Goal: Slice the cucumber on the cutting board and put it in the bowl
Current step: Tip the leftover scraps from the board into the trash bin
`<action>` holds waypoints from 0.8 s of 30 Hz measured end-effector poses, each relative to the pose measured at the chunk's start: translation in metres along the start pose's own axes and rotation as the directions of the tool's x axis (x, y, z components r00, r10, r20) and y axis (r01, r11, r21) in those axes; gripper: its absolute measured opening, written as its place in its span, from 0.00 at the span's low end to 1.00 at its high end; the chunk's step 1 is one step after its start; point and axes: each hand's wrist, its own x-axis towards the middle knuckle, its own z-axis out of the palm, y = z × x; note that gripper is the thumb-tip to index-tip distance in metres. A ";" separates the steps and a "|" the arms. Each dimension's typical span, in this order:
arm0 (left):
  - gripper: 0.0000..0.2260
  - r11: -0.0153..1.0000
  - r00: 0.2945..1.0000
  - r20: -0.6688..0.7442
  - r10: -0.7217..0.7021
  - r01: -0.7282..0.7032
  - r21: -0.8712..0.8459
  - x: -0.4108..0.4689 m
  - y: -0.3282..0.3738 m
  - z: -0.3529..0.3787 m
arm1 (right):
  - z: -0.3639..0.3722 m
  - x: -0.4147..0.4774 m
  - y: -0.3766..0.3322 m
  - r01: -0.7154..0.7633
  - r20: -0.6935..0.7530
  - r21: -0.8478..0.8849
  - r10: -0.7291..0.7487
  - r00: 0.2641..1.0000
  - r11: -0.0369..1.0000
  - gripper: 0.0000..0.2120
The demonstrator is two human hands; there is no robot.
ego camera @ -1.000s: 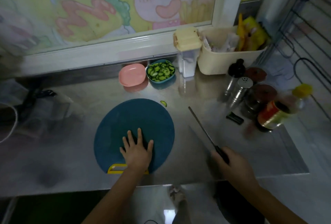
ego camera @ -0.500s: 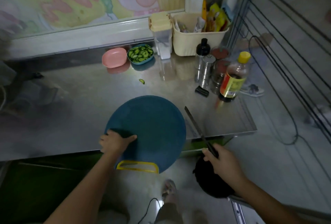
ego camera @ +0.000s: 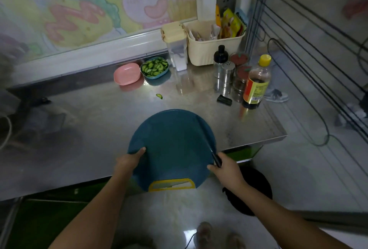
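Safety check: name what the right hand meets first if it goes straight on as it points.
Likely the board: the right hand points its knife up-left across the board's right rim, right beside it. Height above the rim is unclear.

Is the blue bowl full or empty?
Full: the blue bowl holds green cucumber slices piled about up to its rim.

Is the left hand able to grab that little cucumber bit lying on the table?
Probably not yet. The left hand grips the board, so it is busy; the right hand holds the knife. The cucumber bit lies on the table past the board's far edge, with nothing else between.
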 end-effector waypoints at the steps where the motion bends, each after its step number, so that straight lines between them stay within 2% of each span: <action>1: 0.42 0.999 1.000 0.014 0.027 -0.026 -0.036 -0.008 0.003 0.000 | 0.000 0.001 0.002 0.006 -0.038 -0.024 -0.007 0.999 1.000 0.11; 2: 0.37 0.994 0.999 0.020 0.049 -0.047 -0.095 -0.011 0.003 0.001 | -0.002 0.003 0.005 0.009 -0.068 -0.026 -0.011 0.998 1.000 0.12; 4: 0.31 0.926 0.994 0.070 0.088 -0.055 -0.374 -0.016 0.005 0.000 | -0.007 0.000 0.010 0.009 -0.077 0.015 -0.008 0.997 1.000 0.14; 6: 0.30 0.796 0.957 0.245 0.155 0.026 -0.605 -0.024 0.011 -0.002 | -0.013 -0.005 0.019 0.003 -0.062 0.079 0.002 0.998 0.997 0.14; 7: 0.30 0.754 0.927 0.317 0.203 0.059 -0.654 -0.028 0.012 -0.002 | -0.016 -0.010 0.023 0.006 -0.063 0.098 0.000 0.998 0.995 0.14; 9: 0.26 0.746 0.876 0.387 0.288 0.048 -0.664 -0.042 0.013 0.000 | -0.020 -0.024 0.033 0.022 -0.071 0.107 -0.014 0.997 0.994 0.10; 11: 0.24 0.762 0.855 0.403 0.328 0.013 -0.647 -0.057 0.008 0.001 | -0.025 -0.041 0.045 0.034 -0.082 0.112 -0.025 0.996 0.993 0.07; 13: 0.23 0.762 0.853 0.395 0.342 -0.006 -0.647 -0.070 0.000 -0.001 | -0.030 -0.058 0.056 0.077 -0.142 0.057 -0.069 0.988 0.995 0.12; 16: 0.23 0.764 0.855 0.377 0.356 -0.034 -0.645 -0.091 -0.012 -0.002 | -0.037 -0.080 0.075 0.115 -0.224 -0.223 -0.166 0.960 0.968 0.21; 19: 0.22 0.768 0.851 0.368 0.374 -0.061 -0.638 -0.120 -0.027 0.013 | -0.041 -0.108 0.092 0.134 -0.193 -0.256 -0.187 0.963 0.957 0.25; 23: 0.19 0.782 0.868 0.352 0.349 -0.063 -0.620 -0.163 -0.055 0.050 | -0.033 -0.151 0.121 0.263 -0.164 -0.361 -0.339 0.927 0.895 0.26; 24: 0.18 0.783 0.876 0.345 0.336 -0.056 -0.620 -0.171 -0.062 0.059 | -0.028 -0.162 0.127 0.270 -0.118 -0.385 -0.338 0.934 0.882 0.30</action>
